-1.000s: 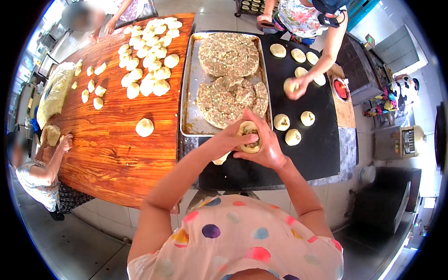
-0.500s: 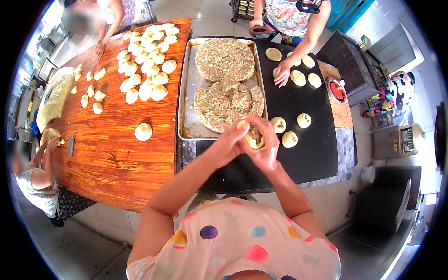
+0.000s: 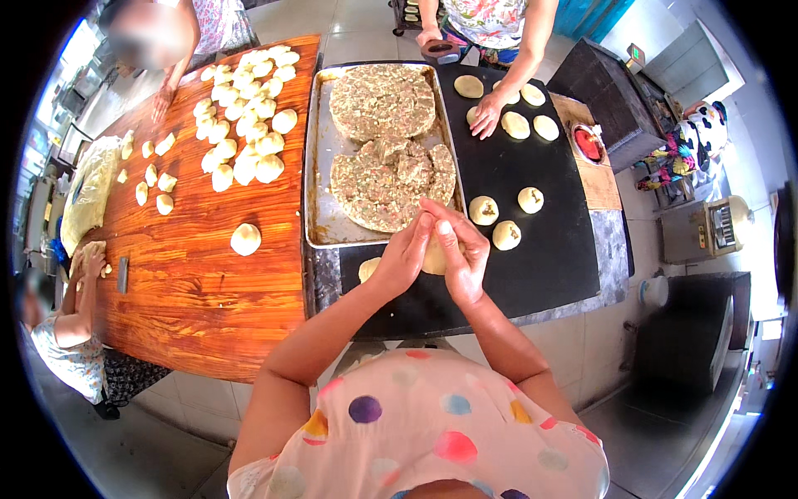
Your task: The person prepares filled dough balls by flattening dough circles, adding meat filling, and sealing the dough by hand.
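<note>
Both of my hands are cupped together around a round dough bun point(image 3: 434, 258), just over the near edge of the metal tray. My left hand point(image 3: 406, 256) presses on its left side and my right hand point(image 3: 465, 258) on its right, thumbs and fingertips meeting above it. Only a pale lower part of the bun shows; its top is hidden by my fingers. A pale dough piece point(image 3: 369, 269) lies on the black board, partly behind my left wrist. Two mounds of chopped filling point(image 3: 391, 183) rest in the tray point(image 3: 319, 212). Right of my hands sit filled buns point(image 3: 506, 235) with filling showing.
On the black board point(image 3: 549, 266), a co-worker's hand point(image 3: 486, 115) touches flattened dough rounds point(image 3: 515, 125). Many dough balls point(image 3: 268, 169) cover the wooden table point(image 3: 199, 291) at left, where two other people work. A red-filled bowl point(image 3: 587, 143) stands at right.
My fingers have closed over the bun, and the filling that showed in its open top is now hidden. The view has shifted slightly, and the pale dough piece beside my left wrist has come into sight.
</note>
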`<state>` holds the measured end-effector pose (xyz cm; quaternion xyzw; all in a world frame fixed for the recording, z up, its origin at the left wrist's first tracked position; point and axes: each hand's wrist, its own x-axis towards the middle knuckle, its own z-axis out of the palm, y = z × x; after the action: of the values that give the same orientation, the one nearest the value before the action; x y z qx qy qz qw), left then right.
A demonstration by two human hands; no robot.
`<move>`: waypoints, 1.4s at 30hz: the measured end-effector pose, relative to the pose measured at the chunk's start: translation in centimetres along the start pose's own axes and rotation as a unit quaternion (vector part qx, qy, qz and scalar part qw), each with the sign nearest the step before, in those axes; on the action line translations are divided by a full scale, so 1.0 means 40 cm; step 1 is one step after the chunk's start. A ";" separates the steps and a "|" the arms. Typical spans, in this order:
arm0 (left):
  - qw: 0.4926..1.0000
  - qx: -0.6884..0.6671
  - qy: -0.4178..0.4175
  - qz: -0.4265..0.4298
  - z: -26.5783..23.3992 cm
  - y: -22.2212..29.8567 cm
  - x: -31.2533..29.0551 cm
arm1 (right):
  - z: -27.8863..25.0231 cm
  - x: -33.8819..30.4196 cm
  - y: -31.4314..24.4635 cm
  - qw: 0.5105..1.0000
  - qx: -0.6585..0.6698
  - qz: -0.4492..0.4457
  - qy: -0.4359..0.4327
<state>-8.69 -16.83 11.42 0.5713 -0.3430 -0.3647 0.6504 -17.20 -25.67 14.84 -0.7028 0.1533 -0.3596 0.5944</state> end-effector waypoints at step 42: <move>0.856 -0.483 0.051 -0.178 0.097 0.031 -0.018 | -0.081 -0.010 0.024 0.935 -0.177 -0.263 -0.161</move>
<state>-12.30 -18.00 13.06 0.2545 0.0170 -0.5644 0.7851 -19.52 -28.00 13.91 -0.8602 -0.0733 -0.3525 0.3611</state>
